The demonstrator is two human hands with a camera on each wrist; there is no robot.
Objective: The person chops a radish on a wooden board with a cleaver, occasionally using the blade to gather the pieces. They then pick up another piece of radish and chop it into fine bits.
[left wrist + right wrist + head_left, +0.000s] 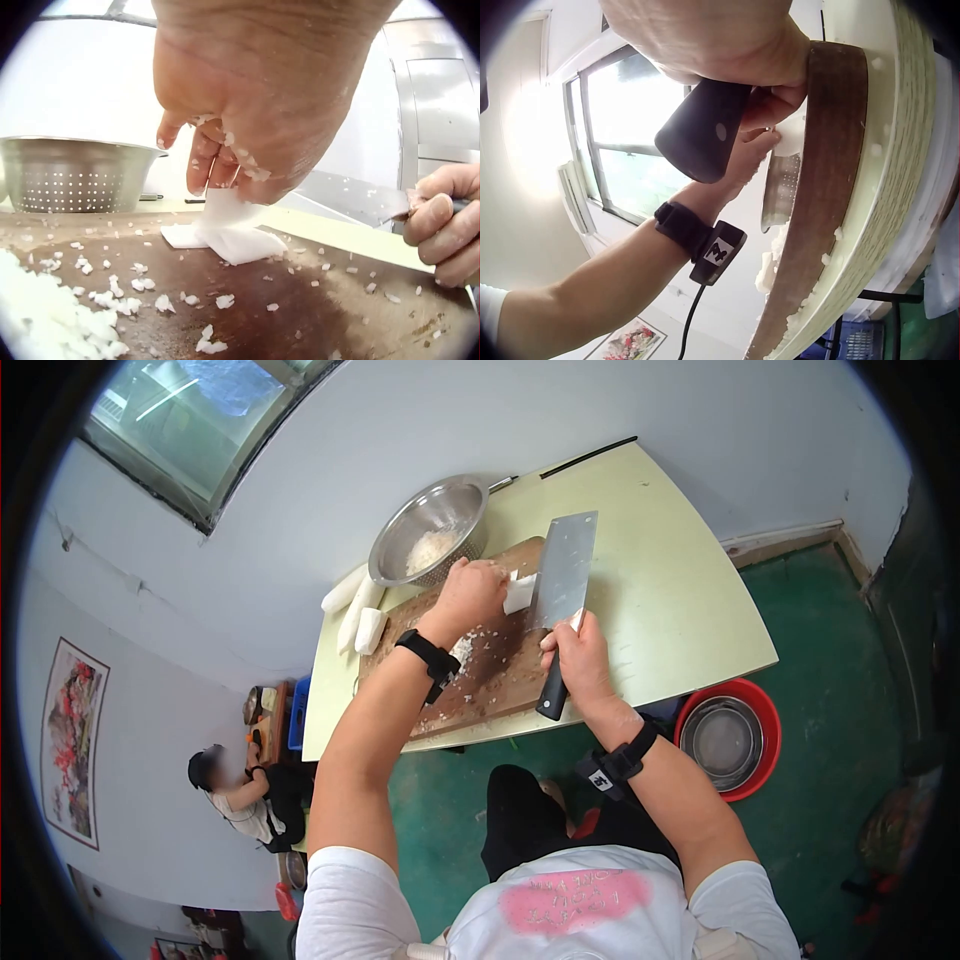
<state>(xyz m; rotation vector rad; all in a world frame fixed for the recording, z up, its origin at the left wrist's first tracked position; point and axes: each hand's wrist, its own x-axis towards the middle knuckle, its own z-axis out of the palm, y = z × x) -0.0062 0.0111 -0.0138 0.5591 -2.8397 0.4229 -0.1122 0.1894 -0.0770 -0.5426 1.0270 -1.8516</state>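
Observation:
My left hand (475, 598) pinches a thin white radish slice (225, 210) and holds it upright over the cutting board (515, 685). Flat radish slices (244, 244) lie right beneath these fingers. The black handle of a broad cleaver (566, 565) is gripped in my right hand (585, 660). Its blade stands just to the right of the slices, pointing toward the wall. Finely chopped radish (52, 319) is heaped on the board left of the slices, with bits scattered across the wood. Small white bits also cling to my left palm.
A perforated steel colander (410, 530) with shredded white radish stands behind the board. Whole radishes (345, 590) and a cut radish piece (370, 630) lie at its left. On the floor at right, a red basin (768, 745) holds a steel bowl. Another person (245, 800) sits at far left.

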